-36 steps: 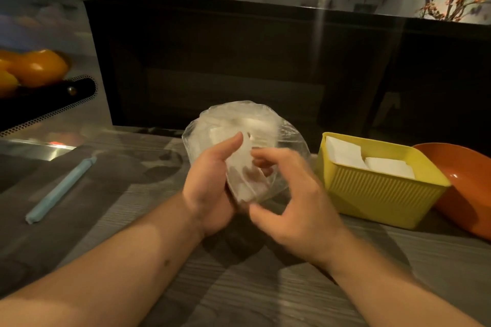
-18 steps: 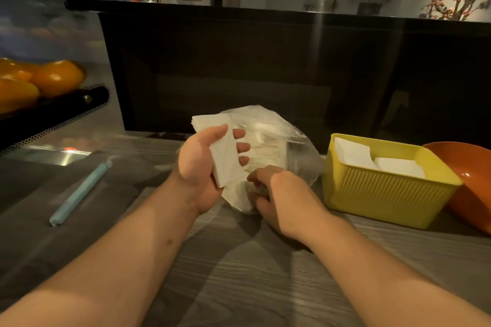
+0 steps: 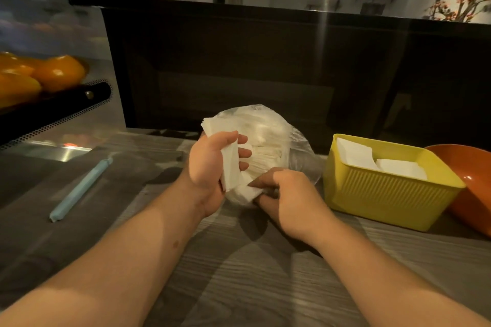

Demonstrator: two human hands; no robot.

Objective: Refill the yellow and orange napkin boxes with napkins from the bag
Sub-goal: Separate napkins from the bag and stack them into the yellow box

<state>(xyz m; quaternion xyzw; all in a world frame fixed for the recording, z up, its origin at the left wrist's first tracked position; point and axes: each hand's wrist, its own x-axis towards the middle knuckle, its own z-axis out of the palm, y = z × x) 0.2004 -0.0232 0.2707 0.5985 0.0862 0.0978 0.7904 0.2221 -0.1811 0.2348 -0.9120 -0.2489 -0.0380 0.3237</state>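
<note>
- Your left hand is curling its fingers round a napkin stack, just in front of the bag.
- Your right hand is pinching the bag's near edge.
- The yellow box is sitting just right of the bag, its far right edge against the orange box.

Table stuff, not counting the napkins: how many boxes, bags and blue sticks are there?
boxes: 2, the yellow box and the orange box
bag: 1
blue stick: 1
total: 4
</note>
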